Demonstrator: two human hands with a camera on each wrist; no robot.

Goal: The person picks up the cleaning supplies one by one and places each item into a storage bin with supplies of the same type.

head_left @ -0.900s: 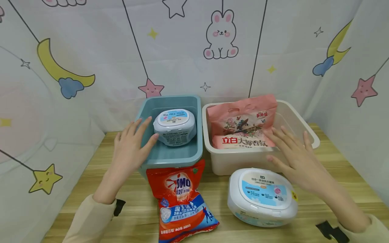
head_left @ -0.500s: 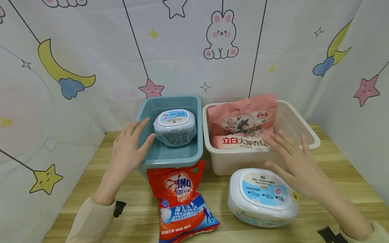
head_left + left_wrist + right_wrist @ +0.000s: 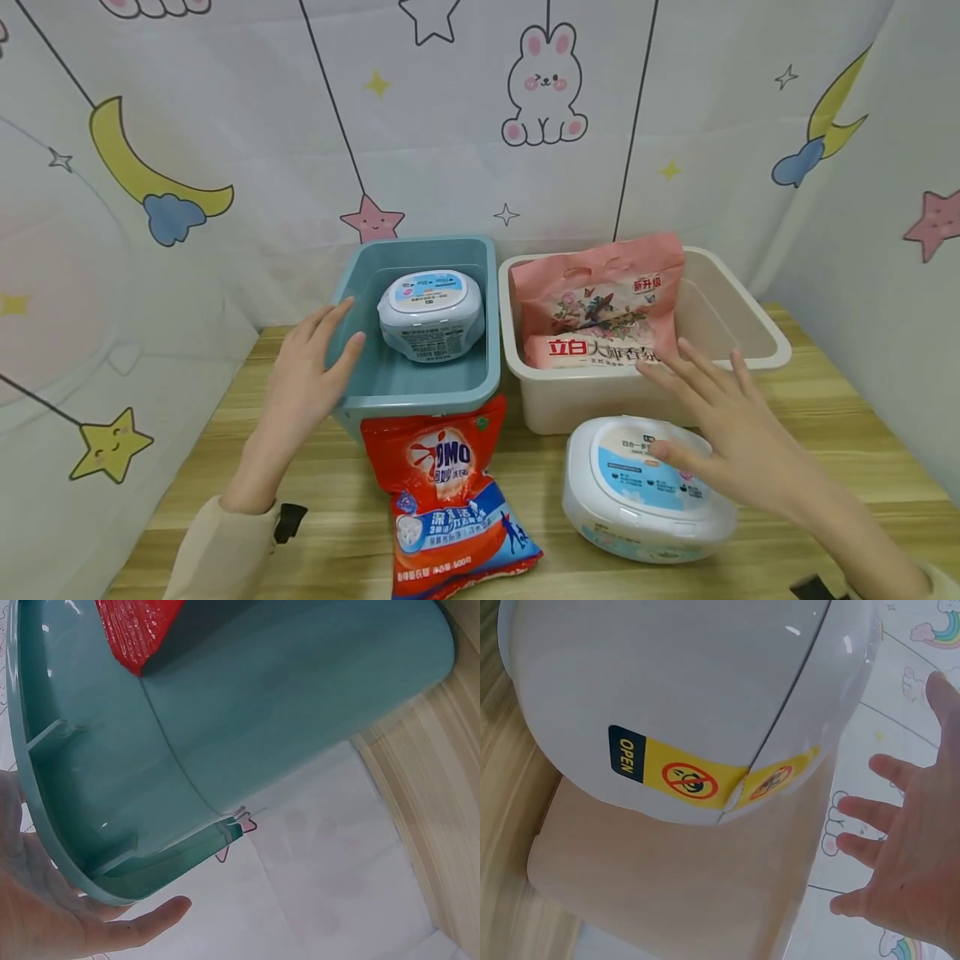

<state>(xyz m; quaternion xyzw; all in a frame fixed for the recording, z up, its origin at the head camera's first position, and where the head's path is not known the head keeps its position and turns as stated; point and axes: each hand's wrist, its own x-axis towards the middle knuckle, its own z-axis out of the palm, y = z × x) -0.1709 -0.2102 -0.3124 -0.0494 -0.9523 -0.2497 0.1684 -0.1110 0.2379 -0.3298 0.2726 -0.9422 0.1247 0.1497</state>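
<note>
Since the earlier frame, the right hand [image 3: 741, 440] has drawn back and the left hand [image 3: 303, 379] has shifted leftward; both are spread wide, holding nothing. In front, a white oval plastic tub [image 3: 647, 502] stands on the wood-grain table [image 3: 322, 533], long axis slanting far-left to near-right, its printed lid [image 3: 618, 471] reading upright. Pressing low at both ends would probably steady it best. Beyond: a blue rectangular plastic bin [image 3: 420, 403], left-hand contact unclear.

red bag [image 3: 450, 504], front tub [image 3: 637, 500] flank free gap
</note>
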